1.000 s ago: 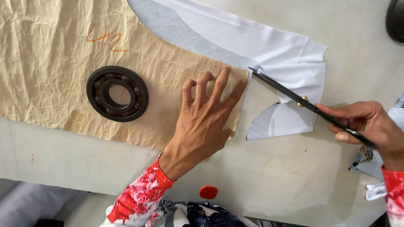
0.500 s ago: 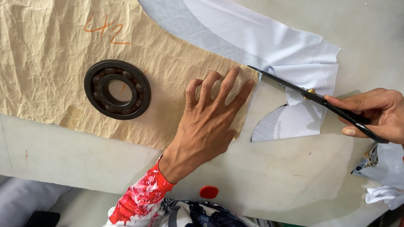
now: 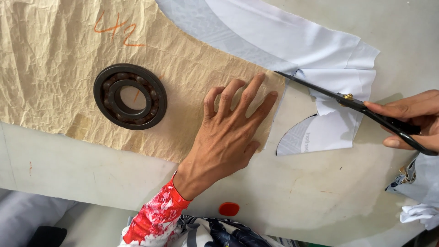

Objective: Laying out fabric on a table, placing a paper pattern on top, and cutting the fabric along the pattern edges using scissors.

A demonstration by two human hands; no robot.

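The left hand (image 3: 231,137) lies flat with fingers spread wide on the crinkled tan paper pattern (image 3: 59,59), just beside its cut edge, where the white fabric sheet (image 3: 292,39) shows. The right hand (image 3: 411,119) grips the black long-bladed scissors (image 3: 338,96), blades nearly shut at that edge. A clean cut likely calls for firm left-hand pressure and blades hugging the pattern; the dark metal ball-bearing ring (image 3: 130,96) weighs the paper down.

I have only the one head view, looking steeply down from above onto the table (image 3: 91,160), close enough that the worktop fills nearly the whole frame. It faces away from the body, whose patterned sleeve (image 3: 155,217) enters from the bottom edge.
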